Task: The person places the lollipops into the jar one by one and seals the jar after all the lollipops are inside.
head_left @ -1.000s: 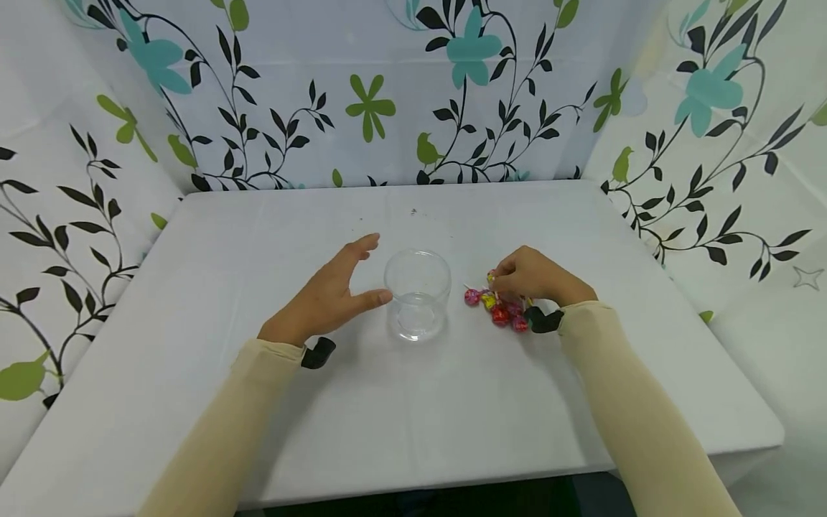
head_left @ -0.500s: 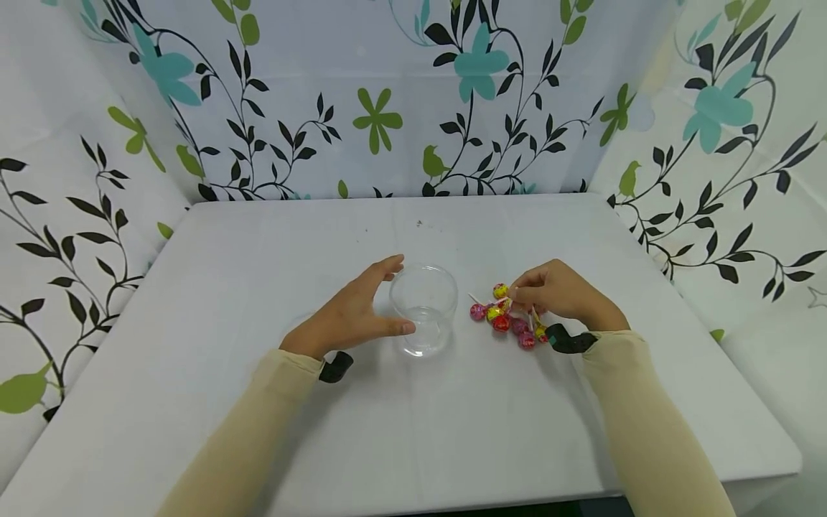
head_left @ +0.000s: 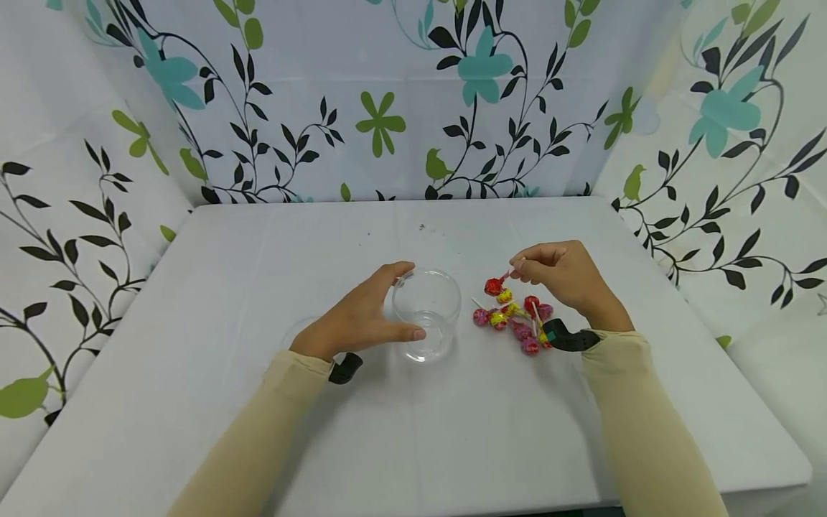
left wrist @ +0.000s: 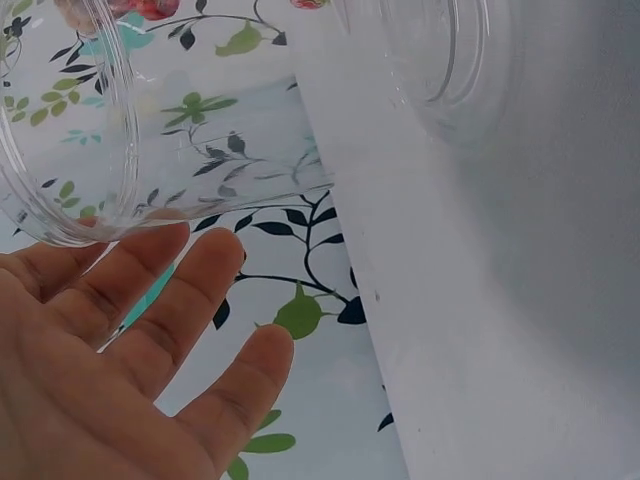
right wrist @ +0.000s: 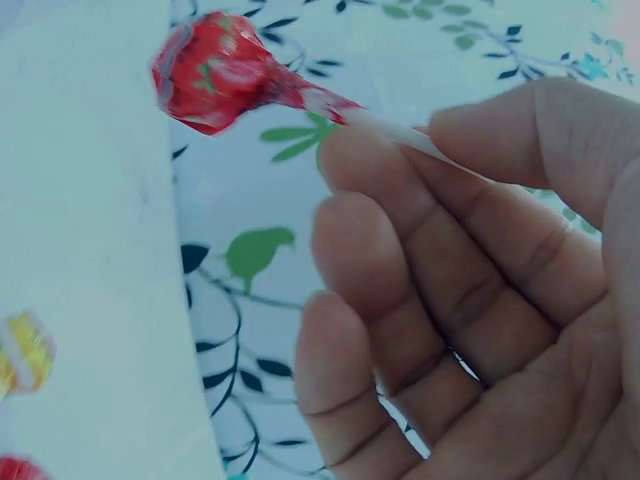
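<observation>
A clear plastic jar (head_left: 444,316) stands upright on the table, its round mouth facing up. Around its left side curves my left hand (head_left: 358,316), thumb in front and fingers behind. The left wrist view has these fingers (left wrist: 195,285) extended and spread beside the jar wall; whether they touch it I cannot tell. Between thumb and fingertips my right hand (head_left: 568,280) pinches the white stick of a red-wrapped lollipop (right wrist: 215,75), its head pointing left. Below that hand lies a loose pile of lollipops (head_left: 520,328) in red, pink and yellow wrappers.
A white cloth covers the table (head_left: 323,452). Behind it and along both sides hang white curtains (head_left: 400,64) printed with leaves, flowers and birds. Small dark specks mark the cloth near the far edge.
My right hand has lifted a red lollipop up from the pile by its stick. The left hand has moved slightly right, closer around the jar. The head view has shifted a little.
</observation>
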{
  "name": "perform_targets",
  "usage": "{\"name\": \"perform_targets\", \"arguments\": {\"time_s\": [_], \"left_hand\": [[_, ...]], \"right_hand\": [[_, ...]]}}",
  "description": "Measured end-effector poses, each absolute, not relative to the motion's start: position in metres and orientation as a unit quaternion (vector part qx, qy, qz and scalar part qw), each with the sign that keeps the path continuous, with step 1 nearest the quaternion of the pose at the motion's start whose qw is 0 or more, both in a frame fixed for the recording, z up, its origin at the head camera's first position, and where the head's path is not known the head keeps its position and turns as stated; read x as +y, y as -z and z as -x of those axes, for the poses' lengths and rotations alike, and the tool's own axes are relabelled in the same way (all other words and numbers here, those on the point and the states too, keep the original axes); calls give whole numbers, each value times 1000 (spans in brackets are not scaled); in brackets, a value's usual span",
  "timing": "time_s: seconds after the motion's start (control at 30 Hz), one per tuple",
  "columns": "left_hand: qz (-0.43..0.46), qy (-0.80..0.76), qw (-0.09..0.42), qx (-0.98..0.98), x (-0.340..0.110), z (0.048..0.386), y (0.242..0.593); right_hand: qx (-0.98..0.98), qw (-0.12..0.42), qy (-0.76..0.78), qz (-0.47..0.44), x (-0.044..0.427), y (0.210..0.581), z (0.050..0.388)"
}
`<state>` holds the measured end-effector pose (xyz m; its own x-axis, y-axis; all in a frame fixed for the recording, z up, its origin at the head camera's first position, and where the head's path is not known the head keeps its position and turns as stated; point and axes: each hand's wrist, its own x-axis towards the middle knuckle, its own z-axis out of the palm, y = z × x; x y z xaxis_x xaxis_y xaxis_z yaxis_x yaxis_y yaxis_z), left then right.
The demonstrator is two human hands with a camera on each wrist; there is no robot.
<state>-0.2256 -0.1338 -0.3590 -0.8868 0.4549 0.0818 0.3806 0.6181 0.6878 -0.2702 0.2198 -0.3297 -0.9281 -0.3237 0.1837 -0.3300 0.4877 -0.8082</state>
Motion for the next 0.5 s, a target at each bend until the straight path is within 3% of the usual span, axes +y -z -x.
{"name": "perform_targets", "arguments": {"time_s": [0.5], "left_hand": [[-232,-364,46,901,-126,230,360]], "right_hand": [[-812,72,-524,-246,186,302,272]]}}
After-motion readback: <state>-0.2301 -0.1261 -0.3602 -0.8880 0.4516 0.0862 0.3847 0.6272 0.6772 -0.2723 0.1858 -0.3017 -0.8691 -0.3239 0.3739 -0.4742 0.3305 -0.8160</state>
